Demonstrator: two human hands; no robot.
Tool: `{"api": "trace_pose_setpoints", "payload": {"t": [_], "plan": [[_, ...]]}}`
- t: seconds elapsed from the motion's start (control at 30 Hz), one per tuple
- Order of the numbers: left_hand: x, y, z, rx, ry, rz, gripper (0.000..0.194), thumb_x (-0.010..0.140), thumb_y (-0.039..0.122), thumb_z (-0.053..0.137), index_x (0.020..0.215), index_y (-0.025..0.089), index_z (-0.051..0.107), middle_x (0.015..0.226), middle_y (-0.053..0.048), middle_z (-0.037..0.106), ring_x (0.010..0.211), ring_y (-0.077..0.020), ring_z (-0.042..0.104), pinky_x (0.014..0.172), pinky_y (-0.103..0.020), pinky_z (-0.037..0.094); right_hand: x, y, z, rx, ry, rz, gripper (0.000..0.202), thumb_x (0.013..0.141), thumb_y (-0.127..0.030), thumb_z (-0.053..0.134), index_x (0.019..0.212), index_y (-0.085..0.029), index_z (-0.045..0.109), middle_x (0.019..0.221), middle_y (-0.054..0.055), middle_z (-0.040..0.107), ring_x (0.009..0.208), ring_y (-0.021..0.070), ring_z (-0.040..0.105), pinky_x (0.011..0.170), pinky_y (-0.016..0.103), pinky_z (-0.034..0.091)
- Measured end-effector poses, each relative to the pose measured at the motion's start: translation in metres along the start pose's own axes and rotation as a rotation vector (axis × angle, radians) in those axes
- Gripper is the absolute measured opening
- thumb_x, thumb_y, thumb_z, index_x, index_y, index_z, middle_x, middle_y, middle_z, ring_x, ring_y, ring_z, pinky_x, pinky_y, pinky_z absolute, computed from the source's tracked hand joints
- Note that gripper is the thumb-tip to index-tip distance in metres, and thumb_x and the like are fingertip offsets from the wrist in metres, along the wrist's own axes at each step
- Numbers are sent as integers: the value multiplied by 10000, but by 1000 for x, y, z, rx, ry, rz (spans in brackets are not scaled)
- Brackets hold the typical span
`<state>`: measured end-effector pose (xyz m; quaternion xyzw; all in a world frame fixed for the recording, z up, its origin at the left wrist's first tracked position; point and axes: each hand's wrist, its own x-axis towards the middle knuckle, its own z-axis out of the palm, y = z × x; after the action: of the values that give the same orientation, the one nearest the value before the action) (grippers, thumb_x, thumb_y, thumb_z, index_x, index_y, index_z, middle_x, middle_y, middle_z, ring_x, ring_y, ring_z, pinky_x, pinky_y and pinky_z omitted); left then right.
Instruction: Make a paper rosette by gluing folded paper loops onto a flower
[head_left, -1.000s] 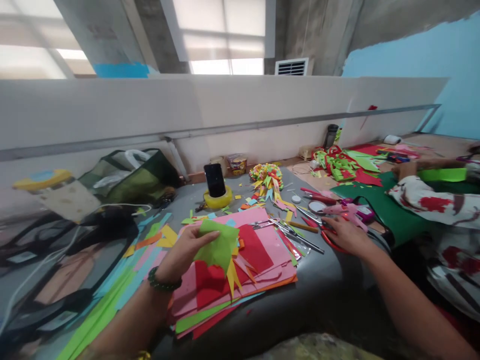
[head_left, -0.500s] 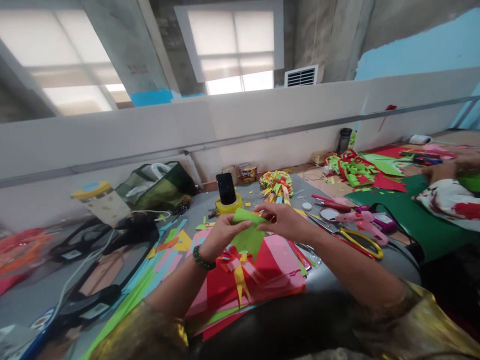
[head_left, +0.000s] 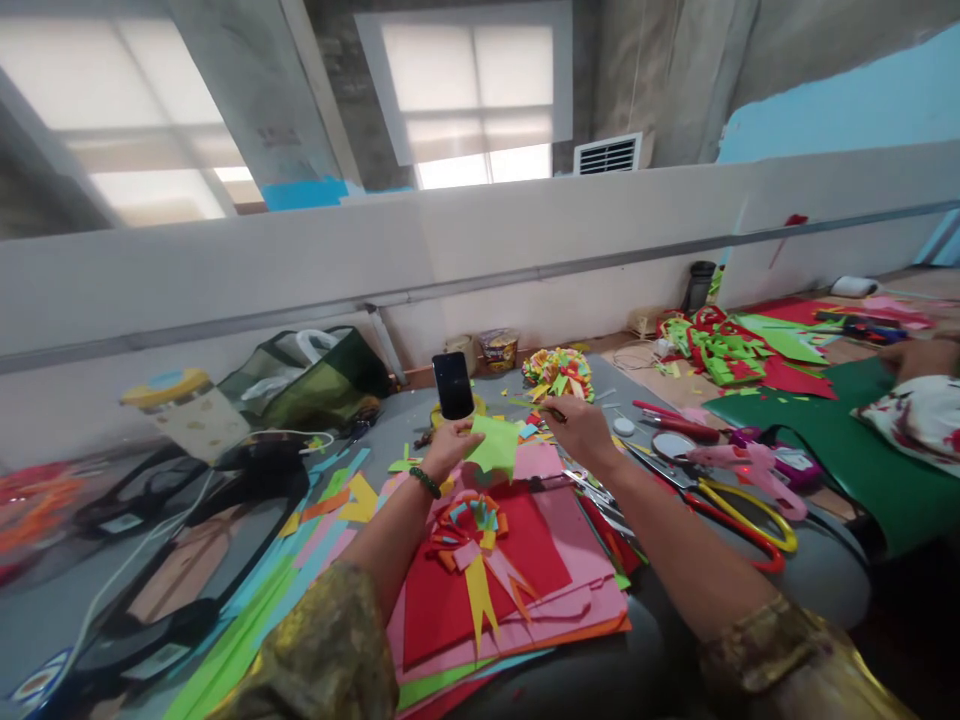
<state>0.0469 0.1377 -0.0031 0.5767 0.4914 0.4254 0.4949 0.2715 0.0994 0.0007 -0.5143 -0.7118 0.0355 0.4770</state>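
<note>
My left hand (head_left: 452, 447) pinches a light-green sheet (head_left: 495, 446) at its left edge, above the colored stack. My right hand (head_left: 577, 428) is closed and raised to the right of the sheet, apart from it. A thin green piece (head_left: 528, 403) sticks out from its fingertips, seen nearly edge-on. Below the hands, a rosette (head_left: 471, 525) of red, orange and blue strips with forked yellow and pink tails lies on a red sheet (head_left: 525, 560). Pink sheets (head_left: 592, 560) lie under the red one. Whether the sheets are paper or felt I cannot tell.
A phone (head_left: 453, 386) stands behind my left hand. To the right lie large scissors (head_left: 750, 515), a pink glue gun (head_left: 739, 462) and a red tool (head_left: 679, 425). Colored strips (head_left: 300, 560) and a lidded cup (head_left: 184, 415) are leftward. A co-worker's sleeve (head_left: 919, 415) shows far right.
My hands have moved apart. The right hand has let go of the green sheet's right side and shifted right; the left still holds the sheet. The rosette below is more exposed.
</note>
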Motion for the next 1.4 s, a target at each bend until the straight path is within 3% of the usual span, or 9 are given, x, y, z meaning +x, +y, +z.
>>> {"api": "trace_pose_setpoints", "payload": {"t": [0.13, 0.23, 0.37, 0.53, 0.87, 1.07, 1.2, 1.3, 1.4], "plan": [[4, -9, -3, 88, 62, -11, 550, 532, 291, 886, 1027, 100, 740, 753, -74, 719, 779, -270, 693, 726, -376, 557, -6, -8, 8, -67, 19, -98, 162, 883, -189, 594, 811, -227, 734, 830, 65, 721, 841, 207, 658, 778, 303, 485], [-3, -4, -1, 116, 71, 42, 576, 530, 337, 905, 1047, 147, 739, 986, -93, 742, 1070, -307, 652, 916, -385, 528, -10, -12, 12, -200, 92, -288, 200, 926, -173, 565, 833, -231, 732, 762, 49, 669, 825, 200, 616, 794, 296, 468], [-25, 9, 13, 71, -98, 47, 424, 579, 527, 858, 730, 145, 753, 757, -65, 732, 872, -275, 667, 761, -341, 535, -17, -20, 15, -401, 159, -564, 245, 956, -129, 526, 838, -223, 719, 723, 49, 620, 756, 198, 543, 734, 302, 442], [-41, 14, 29, -125, -158, 41, 578, 649, 714, 725, 774, 150, 750, 816, -86, 746, 793, -206, 671, 659, -260, 491, -25, -30, 17, -361, 53, -602, 277, 969, -132, 499, 908, -235, 749, 802, 78, 651, 784, 214, 555, 745, 343, 483], [-39, 15, 24, -329, -79, -11, 570, 489, 645, 877, 722, 144, 740, 644, -19, 672, 606, -125, 606, 596, -228, 469, -24, -15, 20, 174, -20, -415, 141, 948, -281, 612, 908, -260, 745, 1020, 83, 693, 944, 199, 672, 812, 356, 571], [-42, 18, 26, -344, -105, -41, 558, 435, 596, 913, 713, 142, 746, 621, -6, 657, 588, -119, 590, 574, -231, 469, -23, -21, 20, 422, -93, -177, 210, 899, -419, 664, 801, -243, 725, 947, 72, 725, 930, 204, 689, 880, 381, 561], [-42, 18, 27, -347, -69, -15, 547, 433, 571, 912, 743, 151, 746, 708, -16, 694, 632, -121, 593, 605, -239, 482, -21, -23, 19, 645, -197, 88, 319, 789, -533, 736, 863, -227, 682, 872, 52, 709, 828, 191, 677, 784, 351, 574], [-43, 17, 28, -339, -49, 4, 537, 452, 569, 895, 763, 158, 746, 746, -22, 710, 691, -132, 617, 666, -244, 496, -19, -22, 20, 782, -256, 280, 414, 688, -508, 800, 928, -232, 607, 756, -10, 657, 702, 157, 644, 707, 327, 570], [-44, 20, 27, -299, -91, 0, 492, 468, 526, 898, 750, 155, 740, 717, -30, 711, 694, -158, 649, 656, -255, 490, -14, -20, 15, 791, -246, 299, 394, 679, -451, 778, 928, -236, 562, 699, -41, 610, 661, 142, 612, 669, 306, 549]]}}
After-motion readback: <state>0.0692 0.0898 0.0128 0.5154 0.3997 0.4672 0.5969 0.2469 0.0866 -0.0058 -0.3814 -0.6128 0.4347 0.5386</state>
